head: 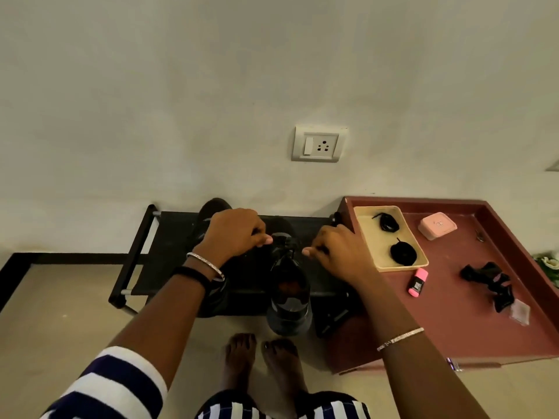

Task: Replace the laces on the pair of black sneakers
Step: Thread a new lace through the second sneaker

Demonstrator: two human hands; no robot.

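Observation:
A black sneaker (289, 300) stands on a low black rack (169, 237), heel toward me. My left hand (233, 231) pinches a black lace at the sneaker's upper left. My right hand (335, 249) pinches the lace on the other side, fingers curled. A second black sneaker (211, 207) lies on the rack behind my left hand, mostly hidden. Two coiled black laces (403, 253) (387, 222) lie in a beige tray (366, 231) on the reddish table to the right.
The reddish-brown table (453, 313) with a raised rim stands right of the rack. It carries a pink box (437, 226), a pink highlighter (418, 282) and a black strap bundle (490, 282). My bare feet (263, 358) are on the tan floor. A wall socket (319, 144) sits above.

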